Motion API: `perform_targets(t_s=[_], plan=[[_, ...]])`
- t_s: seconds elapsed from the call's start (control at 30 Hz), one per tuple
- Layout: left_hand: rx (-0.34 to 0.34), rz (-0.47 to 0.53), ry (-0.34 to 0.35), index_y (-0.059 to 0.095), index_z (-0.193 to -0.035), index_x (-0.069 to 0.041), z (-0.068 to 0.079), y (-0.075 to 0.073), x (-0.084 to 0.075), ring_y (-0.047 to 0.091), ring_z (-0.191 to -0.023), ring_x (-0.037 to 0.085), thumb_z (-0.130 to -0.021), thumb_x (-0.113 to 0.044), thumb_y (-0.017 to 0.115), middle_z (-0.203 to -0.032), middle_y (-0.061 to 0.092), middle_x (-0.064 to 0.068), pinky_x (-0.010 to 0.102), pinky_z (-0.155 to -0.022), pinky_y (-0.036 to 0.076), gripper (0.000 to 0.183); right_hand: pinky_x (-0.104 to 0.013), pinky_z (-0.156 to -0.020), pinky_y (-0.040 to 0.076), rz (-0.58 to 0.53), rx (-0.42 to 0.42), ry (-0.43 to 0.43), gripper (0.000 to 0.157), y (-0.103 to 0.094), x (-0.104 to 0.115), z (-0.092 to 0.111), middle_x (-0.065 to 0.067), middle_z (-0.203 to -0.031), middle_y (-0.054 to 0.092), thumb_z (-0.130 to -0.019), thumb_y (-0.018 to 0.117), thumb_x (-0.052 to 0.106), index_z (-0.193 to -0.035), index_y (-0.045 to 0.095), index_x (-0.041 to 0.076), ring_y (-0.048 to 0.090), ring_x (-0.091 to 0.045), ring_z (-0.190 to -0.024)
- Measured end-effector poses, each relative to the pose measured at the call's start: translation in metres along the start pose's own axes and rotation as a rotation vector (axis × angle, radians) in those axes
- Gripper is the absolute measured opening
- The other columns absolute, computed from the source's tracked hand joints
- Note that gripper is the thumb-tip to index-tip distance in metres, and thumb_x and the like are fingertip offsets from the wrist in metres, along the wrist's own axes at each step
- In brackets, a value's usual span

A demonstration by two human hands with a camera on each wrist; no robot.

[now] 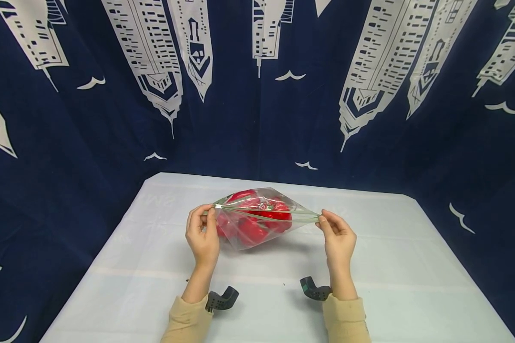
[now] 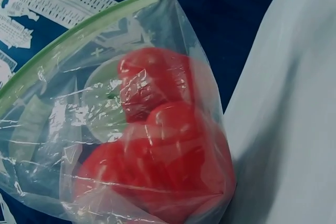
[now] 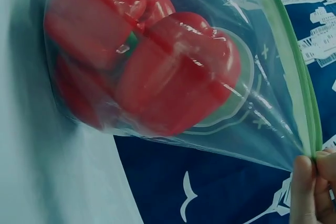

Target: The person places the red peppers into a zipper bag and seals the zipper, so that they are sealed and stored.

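A clear zip bag (image 1: 244,244) with green zip strips (image 2: 79,27) holds several red bell peppers (image 1: 252,231). At the left end of the zip, my left hand (image 1: 202,236) pinches the bag's edge beside a small white slider (image 1: 218,206). My right hand (image 1: 339,236) pinches the opposite end between thumb and fingertips, also seen close up in the right wrist view. Stretched between the hands, the two strips run slightly apart in the middle in the head view. The peppers (image 3: 181,74) crowd the lower part of the bag, and a bit of green stem (image 3: 130,40) shows among them.
A white-covered table (image 1: 390,257) lies under the bag and forearms. Behind it hangs a dark blue cloth (image 1: 257,133) printed with white buildings and birds. Black camera mounts (image 1: 223,298) stick inward from both wrists, by the beige sleeves (image 1: 345,317).
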State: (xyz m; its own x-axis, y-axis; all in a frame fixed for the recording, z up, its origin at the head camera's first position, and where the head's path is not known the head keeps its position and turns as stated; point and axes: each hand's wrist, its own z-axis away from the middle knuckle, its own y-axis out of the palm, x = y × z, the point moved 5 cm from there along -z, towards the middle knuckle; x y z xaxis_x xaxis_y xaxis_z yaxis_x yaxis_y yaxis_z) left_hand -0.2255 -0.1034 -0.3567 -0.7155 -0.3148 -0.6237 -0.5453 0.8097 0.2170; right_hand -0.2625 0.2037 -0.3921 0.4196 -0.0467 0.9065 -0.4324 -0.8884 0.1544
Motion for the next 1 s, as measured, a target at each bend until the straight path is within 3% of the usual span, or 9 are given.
perform_targets(t_s=[0.1,0.27,0.37,0.5,0.6,0.8,0.93,1.0], plan=[[0.04,0.028,-0.029,0.059,-0.095,0.014,0.003,0.0,0.011,0.047,-0.057,0.012,-0.085,0.017,0.055,-0.088,0.056,0.024,0.013,-0.054,0.039,0.012,-0.021,-0.071,0.053,0.002,0.01,0.053,0.021,-0.001,-0.004,-0.001,0.0,-0.089,0.067,-0.084,0.066,-0.003,-0.103,0.064,-0.013,0.064,-0.007,-0.074],[0.098,0.076,-0.059,0.061,-0.099,0.009,0.008,0.003,0.026,0.044,-0.056,0.01,-0.086,0.013,0.056,-0.093,0.056,0.019,0.014,-0.052,0.036,0.014,-0.018,-0.072,0.052,0.1,0.011,0.109,0.023,-0.005,-0.009,-0.002,0.004,-0.09,0.067,-0.085,0.068,0.005,-0.104,0.066,-0.009,0.064,-0.006,-0.074],[0.098,0.083,-0.061,0.061,-0.1,0.008,0.01,0.004,0.026,0.043,-0.055,0.01,-0.087,0.011,0.057,-0.095,0.057,0.018,0.014,-0.051,0.035,0.014,-0.016,-0.075,0.048,0.184,-0.002,0.091,0.022,-0.008,-0.008,-0.002,0.002,-0.092,0.067,-0.086,0.069,0.012,-0.101,0.068,-0.005,0.061,-0.006,-0.08],[0.099,0.1,-0.085,0.06,-0.099,0.01,0.012,0.007,0.026,0.042,-0.055,0.008,-0.086,0.013,0.056,-0.095,0.056,0.02,0.014,-0.05,0.033,0.014,-0.017,-0.073,0.045,0.214,-0.024,0.045,0.022,-0.009,-0.006,-0.001,-0.001,-0.092,0.069,-0.084,0.072,0.02,-0.096,0.071,0.001,0.057,-0.008,-0.086],[0.113,0.12,-0.091,0.059,-0.098,0.013,0.014,0.01,0.023,0.042,-0.053,0.007,-0.085,0.017,0.055,-0.092,0.054,0.024,0.013,-0.048,0.032,0.015,-0.014,-0.073,0.046,0.188,-0.025,0.031,0.022,-0.007,-0.003,0.0,-0.002,-0.093,0.069,-0.083,0.073,0.02,-0.095,0.071,0.002,0.059,-0.01,-0.087],[0.15,0.16,-0.083,0.057,-0.095,0.017,0.014,0.017,-0.002,0.043,-0.052,0.012,-0.082,0.022,0.054,-0.087,0.052,0.027,0.012,-0.049,0.036,0.014,-0.014,-0.077,0.046,0.188,0.029,0.008,0.024,0.002,0.006,0.004,-0.004,-0.094,0.068,-0.085,0.07,0.014,-0.101,0.067,-0.004,0.06,-0.009,-0.088],[0.183,0.177,-0.082,0.056,-0.095,0.017,0.018,0.022,-0.007,0.045,-0.052,0.013,-0.082,0.021,0.054,-0.086,0.051,0.027,0.013,-0.048,0.038,0.014,-0.017,-0.08,0.047,0.189,0.08,-0.095,0.023,0.01,0.009,0.009,-0.01,-0.095,0.067,-0.084,0.071,0.014,-0.1,0.068,-0.002,0.06,-0.013,-0.088],[0.195,0.18,-0.073,0.056,-0.095,0.017,0.02,0.024,-0.009,0.045,-0.051,0.013,-0.083,0.02,0.054,-0.084,0.051,0.026,0.014,-0.046,0.039,0.013,-0.02,-0.083,0.048,0.117,0.124,-0.17,0.022,0.011,-0.01,0.006,-0.009,-0.097,0.068,-0.083,0.072,0.016,-0.101,0.069,0.003,0.061,-0.016,-0.091]])
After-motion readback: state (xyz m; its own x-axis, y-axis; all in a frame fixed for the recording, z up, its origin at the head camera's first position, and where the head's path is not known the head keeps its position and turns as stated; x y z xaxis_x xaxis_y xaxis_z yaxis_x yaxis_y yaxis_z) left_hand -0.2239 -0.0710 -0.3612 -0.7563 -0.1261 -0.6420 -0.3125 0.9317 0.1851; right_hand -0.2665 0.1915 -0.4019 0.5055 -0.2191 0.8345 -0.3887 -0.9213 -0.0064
